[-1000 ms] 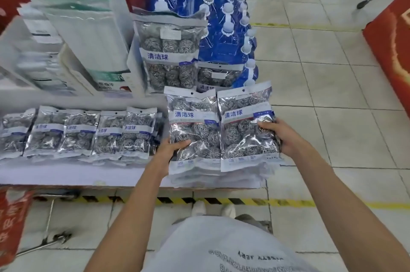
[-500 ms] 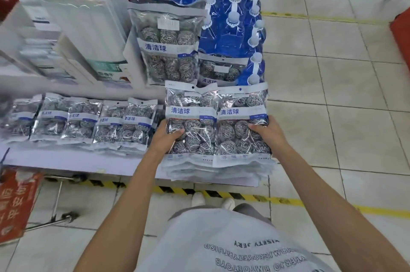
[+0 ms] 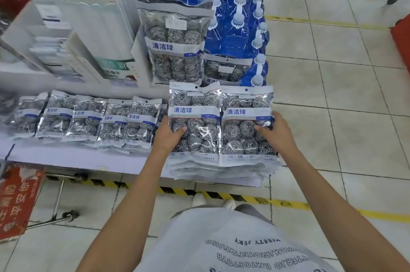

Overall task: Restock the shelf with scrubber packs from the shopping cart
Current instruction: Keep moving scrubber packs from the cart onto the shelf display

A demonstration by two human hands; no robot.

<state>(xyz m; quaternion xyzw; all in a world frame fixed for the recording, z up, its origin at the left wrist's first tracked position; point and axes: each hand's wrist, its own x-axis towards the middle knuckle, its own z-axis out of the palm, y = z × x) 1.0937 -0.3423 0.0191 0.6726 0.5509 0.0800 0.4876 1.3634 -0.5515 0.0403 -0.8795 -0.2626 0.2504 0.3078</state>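
Two stacks of steel scrubber packs lie side by side at the right end of the white shelf (image 3: 88, 158). My left hand (image 3: 169, 136) grips the left stack (image 3: 195, 116) at its left edge, thumb on top. My right hand (image 3: 273, 134) holds the right stack (image 3: 241, 116) at its right edge, fingers spread over the top pack. Both stacks rest on the shelf, their lower ends overhanging its front edge. A row of smaller scrubber packs (image 3: 88, 118) lies to the left. Two more packs (image 3: 175, 47) stand upright behind. The shopping cart body is out of view.
Blue bottles with white caps (image 3: 239, 16) are packed behind the stacks. White and green boxes (image 3: 88, 27) stand at the back left. A yellow-black hazard stripe (image 3: 199, 193) runs along the tiled floor under the shelf. A wheeled metal frame (image 3: 60, 211) and red sign (image 3: 17, 200) are lower left.
Both hands have brought the two stacks down and forward onto the shelf's right end, squaring them side by side. The view has moved closer.
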